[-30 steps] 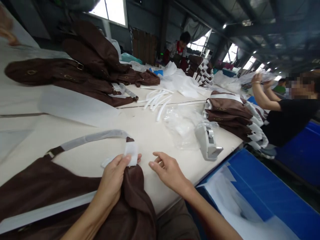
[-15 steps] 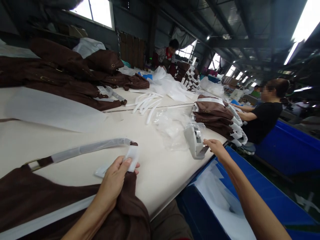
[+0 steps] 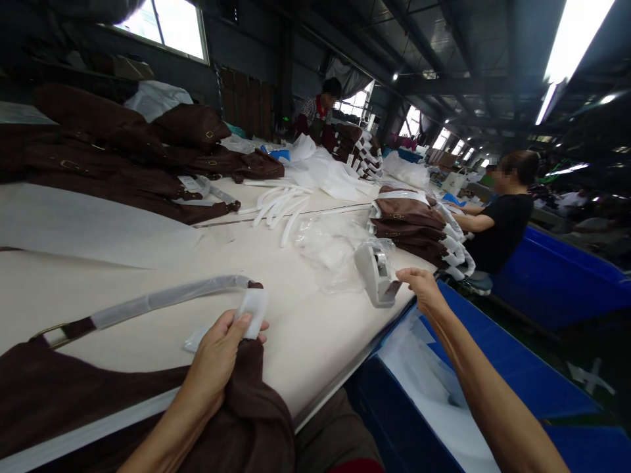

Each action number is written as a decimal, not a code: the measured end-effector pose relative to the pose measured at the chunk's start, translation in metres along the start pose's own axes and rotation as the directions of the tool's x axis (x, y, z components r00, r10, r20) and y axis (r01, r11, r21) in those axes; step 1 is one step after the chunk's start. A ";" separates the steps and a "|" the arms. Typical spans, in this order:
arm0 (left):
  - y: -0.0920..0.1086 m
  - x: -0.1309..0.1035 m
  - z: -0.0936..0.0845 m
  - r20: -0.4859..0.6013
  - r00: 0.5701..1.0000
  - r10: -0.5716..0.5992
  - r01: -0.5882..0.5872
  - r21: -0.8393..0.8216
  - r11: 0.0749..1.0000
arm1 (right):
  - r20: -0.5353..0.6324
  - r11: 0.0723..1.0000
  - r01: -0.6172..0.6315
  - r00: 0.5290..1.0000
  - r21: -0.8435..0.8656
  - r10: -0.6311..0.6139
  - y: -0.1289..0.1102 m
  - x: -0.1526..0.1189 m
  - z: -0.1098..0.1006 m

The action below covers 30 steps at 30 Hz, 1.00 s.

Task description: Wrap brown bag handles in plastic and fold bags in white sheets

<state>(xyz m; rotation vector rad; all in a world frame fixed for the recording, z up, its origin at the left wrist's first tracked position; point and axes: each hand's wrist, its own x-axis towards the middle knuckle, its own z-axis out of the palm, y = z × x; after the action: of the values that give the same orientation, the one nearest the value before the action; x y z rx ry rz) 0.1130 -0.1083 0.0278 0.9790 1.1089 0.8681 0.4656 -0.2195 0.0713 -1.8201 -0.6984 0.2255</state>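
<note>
My left hand [image 3: 219, 355] is closed on the end of a brown bag strap, pinching a white wrapping piece [image 3: 254, 309] around it. The rest of the strap [image 3: 167, 297], in translucent wrap, arcs left to a metal ring [image 3: 58, 335] on a brown bag [image 3: 98, 394]. A white strip [image 3: 89, 430] crosses the bag, which lies at the table's near edge. My right hand [image 3: 419, 284] is closed in a pinch at the front end of a grey tape dispenser [image 3: 369, 276]. The tape at its fingertips is clear and hard to make out.
Brown bags [image 3: 98, 157] lie heaped at the back left; another stack [image 3: 409, 223] stands at the right. White foam strips [image 3: 280, 207] and clear plastic bags [image 3: 330, 253] lie mid-table. A blue bin [image 3: 374, 401] adjoins the table edge. Two people work beyond.
The whole view has shifted slightly, so things sit a little further left. My right hand stays at the dispenser and my left keeps its hold on the strap.
</note>
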 end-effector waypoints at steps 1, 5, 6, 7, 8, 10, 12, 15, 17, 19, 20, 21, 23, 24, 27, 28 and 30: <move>0.000 0.000 0.000 -0.004 1.000 -0.008 0.008 -0.005 1.000 | 0.001 0.999 -0.021 1.000 0.030 0.021 0.000 -0.007 -0.005; 0.000 0.002 0.001 -0.001 0.999 -0.043 0.043 -0.031 0.999 | 0.086 0.975 -0.180 0.982 0.129 0.170 0.010 -0.037 -0.016; 0.000 0.002 0.001 0.002 0.999 -0.054 0.054 -0.036 0.998 | 0.110 0.965 -0.222 0.972 0.139 0.208 0.015 -0.042 -0.015; -0.001 0.002 0.001 0.000 0.998 -0.062 0.062 -0.038 0.997 | 0.128 0.955 -0.258 0.962 0.143 0.241 0.021 -0.045 -0.013; -0.001 0.003 0.001 -0.004 0.998 -0.069 0.069 -0.041 0.997 | 0.135 0.948 -0.285 0.954 0.144 0.266 0.027 -0.046 -0.010; -0.001 0.003 0.000 -0.010 0.997 -0.074 0.074 -0.048 0.996 | 0.119 0.942 -0.306 0.949 0.138 0.291 0.041 -0.046 -0.005; -0.002 0.003 0.000 -0.007 0.997 -0.076 0.075 -0.049 0.996 | 0.084 0.943 -0.309 0.950 0.123 0.301 0.053 -0.048 -0.004; -0.003 -0.001 -0.001 0.017 0.998 -0.057 0.058 -0.046 0.997 | 0.089 0.942 -0.321 0.945 0.098 0.313 0.060 -0.061 -0.005; -0.005 -0.003 0.000 0.031 0.999 -0.024 0.026 -0.046 0.999 | 0.215 0.939 -0.327 0.929 0.104 0.300 0.054 -0.073 0.000; -0.006 -0.003 0.001 0.043 0.999 0.002 0.000 -0.045 0.999 | 0.419 0.935 -0.324 0.876 0.145 0.238 0.039 -0.083 0.013; -0.007 -0.003 0.001 0.048 0.999 0.007 -0.004 -0.046 0.999 | 0.523 0.929 -0.324 0.831 0.180 0.189 0.028 -0.087 0.023; -0.008 -0.003 0.001 0.055 0.998 0.007 -0.005 -0.047 0.999 | 0.615 0.919 -0.327 0.778 0.220 0.129 0.016 -0.091 0.036; -0.010 -0.004 0.000 0.061 0.998 0.003 0.000 -0.049 0.999 | 0.758 0.892 -0.340 0.652 0.298 -0.004 -0.011 -0.098 0.065; -0.010 -0.005 0.000 0.062 0.998 -0.001 0.004 -0.047 0.999 | 0.809 0.880 -0.346 0.584 0.325 -0.069 -0.023 -0.100 0.081; -0.011 -0.007 -0.001 0.077 0.997 0.003 -0.001 -0.032 0.999 | 0.884 0.875 -0.331 0.423 0.353 -0.197 -0.046 -0.105 0.130; -0.011 -0.007 -0.002 0.085 0.996 0.015 -0.012 -0.034 0.999 | 0.897 0.885 -0.318 0.393 0.340 -0.204 -0.048 -0.107 0.144; -0.013 -0.006 -0.002 0.106 0.993 0.042 -0.037 -0.049 0.998 | 0.913 0.908 -0.298 0.370 0.294 -0.175 -0.046 -0.108 0.169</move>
<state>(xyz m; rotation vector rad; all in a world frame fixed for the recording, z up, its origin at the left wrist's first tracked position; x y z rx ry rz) 0.1102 -0.1181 0.0172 0.9994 0.9767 0.8598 0.2817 -0.1358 0.0318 -1.1376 -1.2385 1.4712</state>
